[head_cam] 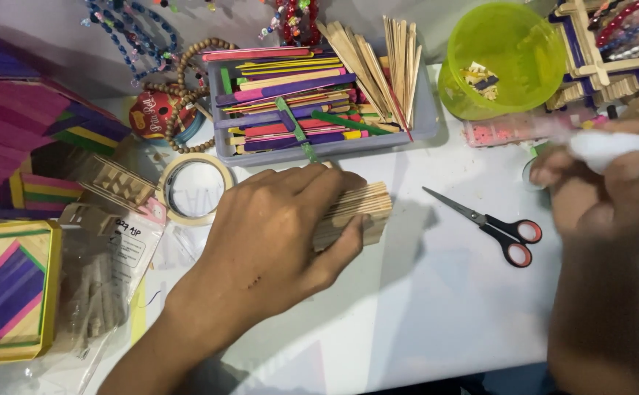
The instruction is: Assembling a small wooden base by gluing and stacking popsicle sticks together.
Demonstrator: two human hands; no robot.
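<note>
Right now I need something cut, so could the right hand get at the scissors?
Probably not at once: the scissors lie free beside the right hand, but it holds a white tube.

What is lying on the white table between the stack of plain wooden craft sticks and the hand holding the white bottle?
In the head view, black scissors with red-lined handles lie between the stick stack and the right hand, touching neither.

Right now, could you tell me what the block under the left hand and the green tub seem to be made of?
The block under the left hand looks like pale, unfinished wooden sticks stacked flat, since layered edges show. The green tub seems to be glossy translucent plastic, as light passes through its wall.
</note>
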